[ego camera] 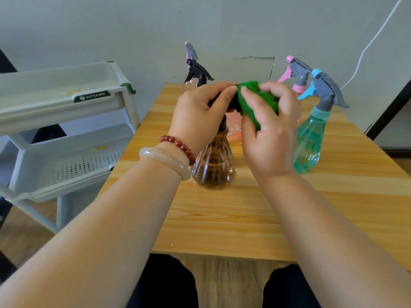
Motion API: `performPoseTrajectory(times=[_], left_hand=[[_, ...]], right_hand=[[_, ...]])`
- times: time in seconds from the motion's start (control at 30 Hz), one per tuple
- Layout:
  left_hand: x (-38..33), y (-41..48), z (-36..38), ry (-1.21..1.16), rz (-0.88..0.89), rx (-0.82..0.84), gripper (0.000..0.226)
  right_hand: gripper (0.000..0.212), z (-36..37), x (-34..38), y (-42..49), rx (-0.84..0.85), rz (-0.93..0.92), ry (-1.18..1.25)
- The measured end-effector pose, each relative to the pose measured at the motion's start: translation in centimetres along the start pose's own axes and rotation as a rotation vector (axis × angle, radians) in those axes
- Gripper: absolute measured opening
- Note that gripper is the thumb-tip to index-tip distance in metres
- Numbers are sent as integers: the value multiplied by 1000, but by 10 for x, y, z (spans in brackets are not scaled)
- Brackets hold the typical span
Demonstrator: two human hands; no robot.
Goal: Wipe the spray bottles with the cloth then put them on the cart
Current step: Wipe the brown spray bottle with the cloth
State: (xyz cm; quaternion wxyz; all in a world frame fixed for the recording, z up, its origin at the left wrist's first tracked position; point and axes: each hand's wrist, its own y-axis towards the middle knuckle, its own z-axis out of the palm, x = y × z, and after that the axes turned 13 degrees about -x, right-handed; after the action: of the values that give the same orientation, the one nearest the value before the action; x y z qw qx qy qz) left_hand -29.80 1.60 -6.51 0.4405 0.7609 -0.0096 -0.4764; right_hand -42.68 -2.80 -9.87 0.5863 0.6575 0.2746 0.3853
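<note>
The left hand (198,116) gripped the brown bottle (214,165) by its head while the right hand (270,130) pinched the cloth (258,101) against it, wiping; the cart (66,103) would probably come next.

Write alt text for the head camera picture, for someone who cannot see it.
A person's left hand steadies the black spray head of a brown bottle on a wooden table, while the right hand rubs it with a green cloth. A teal bottle and two pink-topped ones stand behind; a white cart waits at left.
</note>
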Motion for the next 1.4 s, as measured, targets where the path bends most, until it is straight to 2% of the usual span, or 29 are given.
performPoseTrajectory(times=[0.17, 0.33, 0.53, 0.7, 0.9, 1.1, 1.3, 1.4], left_hand=[[0, 2, -3, 48, -10, 29, 24], [-1, 0, -2, 22, -11, 29, 24], [-1, 2, -4, 75, 21, 23, 23], [-1, 2, -3, 73, 28, 35, 25], [-2, 3, -6, 65, 8, 45, 25], [-2, 1, -4, 25, -9, 42, 23], [-3, 2, -6, 53, 6, 49, 22], [-2, 1, -5, 49, 1, 53, 24]], right_hand=[[27, -9, -11, -22, 79, -49, -12], [30, -7, -2, 2, -10, -74, -47], [29, -8, -15, -24, 115, -95, -41], [30, -9, -9, -2, -7, -94, -27], [28, -7, -21, -15, 105, -143, -60], [30, -9, -11, -1, 23, -143, -59], [29, -10, -21, -17, 136, -151, -76], [27, -17, -21, -15, 118, -147, -59]])
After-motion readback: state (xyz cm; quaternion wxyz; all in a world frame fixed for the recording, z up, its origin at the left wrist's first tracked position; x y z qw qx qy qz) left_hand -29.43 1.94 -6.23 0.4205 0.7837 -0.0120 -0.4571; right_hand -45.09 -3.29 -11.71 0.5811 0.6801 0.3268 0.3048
